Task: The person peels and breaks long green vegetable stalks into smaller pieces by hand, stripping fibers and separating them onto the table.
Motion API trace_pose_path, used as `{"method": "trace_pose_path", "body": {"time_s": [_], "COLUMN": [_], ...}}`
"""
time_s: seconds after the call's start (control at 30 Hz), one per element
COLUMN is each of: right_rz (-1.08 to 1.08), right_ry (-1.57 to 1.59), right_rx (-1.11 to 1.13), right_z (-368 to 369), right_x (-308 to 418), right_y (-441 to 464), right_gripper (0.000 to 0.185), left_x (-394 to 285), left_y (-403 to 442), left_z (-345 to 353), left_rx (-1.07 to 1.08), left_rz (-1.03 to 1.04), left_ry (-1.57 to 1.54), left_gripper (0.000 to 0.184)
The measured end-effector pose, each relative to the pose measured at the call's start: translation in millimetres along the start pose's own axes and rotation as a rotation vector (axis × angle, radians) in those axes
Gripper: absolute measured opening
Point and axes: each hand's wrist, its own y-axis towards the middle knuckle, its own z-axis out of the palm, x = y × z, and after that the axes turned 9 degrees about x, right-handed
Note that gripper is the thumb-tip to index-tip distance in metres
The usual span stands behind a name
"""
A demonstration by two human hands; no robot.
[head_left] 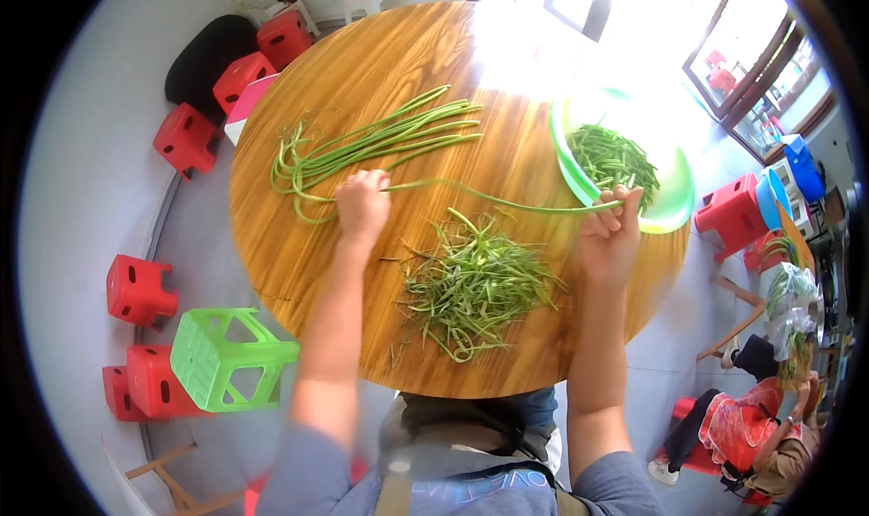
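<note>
One long green stem [489, 197] stretches between my hands above the round wooden table. My left hand [364, 206] is closed on it near the left end, beside a bundle of long green stems [362, 145]. The other end is pinched in the fingers of my right hand [611, 226], at the near rim of a green basin [672, 210]. Short cut green pieces [614, 163] lie in the basin. A loose heap of thin green scraps [480, 285] lies on the table between my forearms.
The wooden table [362, 63] has red stools [140, 290] and a green stool [213, 358] to its left. A person [747, 425] in a red patterned garment sits at the lower right, near plastic bags [792, 290]. A red stool [733, 213] stands right of the basin.
</note>
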Motion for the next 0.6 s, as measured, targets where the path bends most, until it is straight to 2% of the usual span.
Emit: {"method": "trace_pose_path", "body": {"time_s": [0.07,0.13,0.2,0.3,0.37,0.43,0.5,0.6], "right_rz": [0.010,0.026,0.100,0.239,0.295,0.357,0.353,0.327], "right_ry": [0.083,0.128,0.161,0.209,0.028,-0.147,-0.414,-0.763], "right_rx": [0.067,0.102,0.145,0.157,0.191,0.182,0.099,0.071], "right_z": [-6,-6,-15,-10,-9,-10,2,6], "right_x": [6,3,0,-9,-19,-26,-35,-38], "right_y": [0,0,1,-3,-8,-12,-14,-14], "right_gripper": [0.028,0.028,0.030,0.031,0.029,0.027,0.025,0.021], "left_x": [28,38,41,-28,-91,-130,-160,-158], "left_y": [6,15,22,24,11,-6,-19,-30], "left_z": [4,-12,-25,-81,-111,-108,-122,-88], "left_rx": [-0.036,0.075,-0.184,-0.319,-0.015,0.222,0.676,0.869], "left_rz": [-0.055,-0.213,-0.165,0.002,0.027,0.230,0.045,-0.016], "left_ry": [0.092,0.057,0.074,-0.098,-0.563,-0.764,-0.955,-1.078], "left_gripper": [0.012,0.013,0.018,0.022,0.025,0.026,0.025,0.024]}}
